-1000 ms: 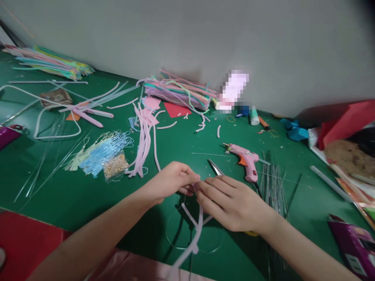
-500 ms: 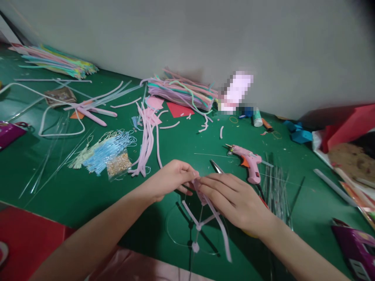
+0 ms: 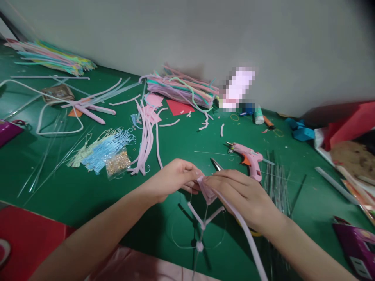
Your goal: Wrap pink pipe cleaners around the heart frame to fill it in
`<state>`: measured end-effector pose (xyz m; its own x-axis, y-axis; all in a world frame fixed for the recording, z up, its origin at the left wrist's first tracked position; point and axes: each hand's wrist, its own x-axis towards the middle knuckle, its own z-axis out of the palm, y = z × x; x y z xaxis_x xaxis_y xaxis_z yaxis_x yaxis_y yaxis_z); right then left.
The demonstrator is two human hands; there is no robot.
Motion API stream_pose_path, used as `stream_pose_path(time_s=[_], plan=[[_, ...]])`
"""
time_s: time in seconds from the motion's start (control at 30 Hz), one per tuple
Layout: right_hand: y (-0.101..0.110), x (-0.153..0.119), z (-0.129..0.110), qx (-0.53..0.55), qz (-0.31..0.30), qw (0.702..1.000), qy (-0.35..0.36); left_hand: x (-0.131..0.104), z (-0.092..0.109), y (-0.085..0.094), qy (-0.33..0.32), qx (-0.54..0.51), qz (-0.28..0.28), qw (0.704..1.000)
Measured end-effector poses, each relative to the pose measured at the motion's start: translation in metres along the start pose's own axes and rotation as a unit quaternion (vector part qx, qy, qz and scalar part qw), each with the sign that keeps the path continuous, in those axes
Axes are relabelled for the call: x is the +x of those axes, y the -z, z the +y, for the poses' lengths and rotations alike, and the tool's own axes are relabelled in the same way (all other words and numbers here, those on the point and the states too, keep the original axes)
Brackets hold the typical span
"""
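Observation:
In the head view, my left hand [image 3: 177, 178] pinches the upper corner of a folded, roughly triangular pale pink pipe cleaner piece [image 3: 208, 193]. My right hand [image 3: 238, 191] is closed on the same piece from the other side, its fingertips partly hidden. A long pipe cleaner tail [image 3: 251, 238] runs out beneath the right hand toward the front. Below the folded piece is a thin wire stem with a pink Y-shaped branch [image 3: 203, 225], a small pink knob [image 3: 199, 246] and a thin wire loop. Scissors [image 3: 216, 164] lie partly under my right hand.
A pink glue gun [image 3: 248, 158] lies beyond my right hand, beside dark wire stems [image 3: 275, 187]. Loose pink pipe cleaners [image 3: 146, 144], blue tassels [image 3: 102, 152] and a bag of gold beads [image 3: 117, 164] lie left. Pipe cleaner bundles [image 3: 181, 91] rest by the wall.
Both hands have shifted slightly right with the folded piece. The pipe cleaner tail now reaches farther right and forward, past the lower edge. The wire stem moved right too.

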<state>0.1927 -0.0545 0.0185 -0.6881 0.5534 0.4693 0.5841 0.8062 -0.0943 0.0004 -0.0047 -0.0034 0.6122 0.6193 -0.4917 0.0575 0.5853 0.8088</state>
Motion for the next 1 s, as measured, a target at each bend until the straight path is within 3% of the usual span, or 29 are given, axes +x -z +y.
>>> stream_pose_path(time_s=[0.1,0.27,0.43,0.53,0.63,0.77,0.87,1.0], plan=[[0.0,0.0,0.005,0.044,-0.014,0.998,-0.04,-0.002,0.004,-0.002,0.004,0.0,0.006,1.0],[0.006,0.004,0.014,0.127,-0.029,0.977,-0.17,-0.007,0.009,-0.004,0.018,0.031,-0.005,0.999],[0.016,0.009,0.015,0.166,-0.091,0.961,-0.2,-0.004,0.001,-0.004,0.02,0.016,-0.024,0.999],[0.021,-0.01,0.013,0.077,-0.113,0.968,-0.211,-0.002,0.0,-0.004,0.012,0.02,-0.001,1.0],[0.026,-0.051,0.013,-0.043,-0.144,0.937,-0.316,-0.001,0.002,-0.005,-0.004,0.005,0.033,0.999],[0.024,-0.101,0.013,-0.016,-0.223,0.905,-0.362,0.0,0.004,-0.004,-0.028,-0.026,0.049,0.998],[0.017,-0.107,0.011,-0.012,-0.217,0.892,-0.397,0.001,0.003,-0.003,-0.054,-0.029,0.054,0.997],[0.012,-0.087,0.01,0.008,-0.264,0.86,-0.436,0.002,0.001,0.0,-0.064,-0.015,0.041,0.997]])
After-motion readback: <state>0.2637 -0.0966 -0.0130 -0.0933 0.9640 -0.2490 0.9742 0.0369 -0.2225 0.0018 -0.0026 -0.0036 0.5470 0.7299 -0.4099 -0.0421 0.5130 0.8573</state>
